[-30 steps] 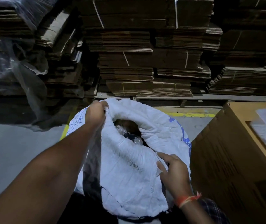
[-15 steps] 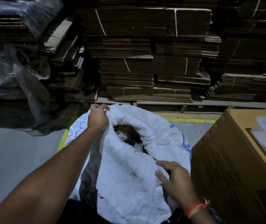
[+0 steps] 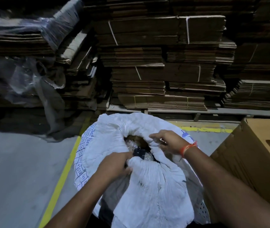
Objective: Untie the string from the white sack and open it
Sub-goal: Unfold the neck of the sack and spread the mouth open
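Both hands grip sack (image 3: 155,181) rim — box (image 3: 246,162) beside

White sack (image 3: 150,186) with blue printed grid, orange wrist thread (image 3: 188,148), yellow floor line (image 3: 60,180) on grey floor (image 3: 19,170), brown cardboard stacks (image 3: 155,63)

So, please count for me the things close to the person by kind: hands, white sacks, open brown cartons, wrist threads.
Hands: 2, left hand and right hand, both gripping the mouth of the sack
White sack: 1
Open brown carton: 1
Orange wrist thread: 1
Total: 5
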`<state>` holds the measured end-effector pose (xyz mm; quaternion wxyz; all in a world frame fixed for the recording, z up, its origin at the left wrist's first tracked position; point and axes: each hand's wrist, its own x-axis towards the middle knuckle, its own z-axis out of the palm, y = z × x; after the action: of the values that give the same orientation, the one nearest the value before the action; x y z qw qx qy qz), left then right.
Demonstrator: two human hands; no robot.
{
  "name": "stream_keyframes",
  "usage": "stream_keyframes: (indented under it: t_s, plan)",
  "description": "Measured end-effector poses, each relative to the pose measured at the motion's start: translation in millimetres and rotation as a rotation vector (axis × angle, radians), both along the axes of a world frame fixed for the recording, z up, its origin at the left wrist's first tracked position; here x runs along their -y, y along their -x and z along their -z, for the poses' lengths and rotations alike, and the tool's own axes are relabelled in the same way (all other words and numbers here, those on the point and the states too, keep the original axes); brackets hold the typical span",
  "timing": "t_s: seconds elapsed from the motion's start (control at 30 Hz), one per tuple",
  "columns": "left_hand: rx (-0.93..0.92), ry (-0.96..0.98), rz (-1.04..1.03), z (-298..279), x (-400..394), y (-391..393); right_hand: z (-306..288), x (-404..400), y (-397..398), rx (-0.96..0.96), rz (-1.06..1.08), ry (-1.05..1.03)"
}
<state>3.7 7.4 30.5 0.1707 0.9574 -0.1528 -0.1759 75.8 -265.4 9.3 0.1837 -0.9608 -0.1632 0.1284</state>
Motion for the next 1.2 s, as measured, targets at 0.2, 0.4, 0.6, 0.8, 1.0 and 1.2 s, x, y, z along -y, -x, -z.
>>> stream_keyframes:
  t_s: [0.2, 0.4, 0.6, 0.8, 1.0, 1.2]
  plan:
    - [0.040, -0.102, -0.036, 3.3, -46.3, 24.9, -17.3, 59.6, -3.4, 0.085, 0.030, 0.041]
    - [-0.021, -0.207, -0.075, 4.5, -69.5, 44.6, -19.0, 82.9, 3.5, 0.130, 0.126, 0.072]
    - [-0.054, -0.313, -0.176, 1.0, -66.7, 41.8, -6.5, 78.5, 8.8, 0.175, 0.329, 0.028]
    - [-0.143, -0.345, -0.146, -9.2, -68.7, 49.0, 1.1, 72.7, 12.8, 0.232, 0.507, 0.020]
    - [-0.037, -0.165, -0.124, -52.6, -64.1, 30.6, 2.7, 16.6, 57.1, 0.468, 0.715, -0.265]
    - [0.323, 0.010, -0.255, -61.9, -24.1, -31.4, 22.8, -41.8, 96.8, 0.373, 0.687, -0.276]
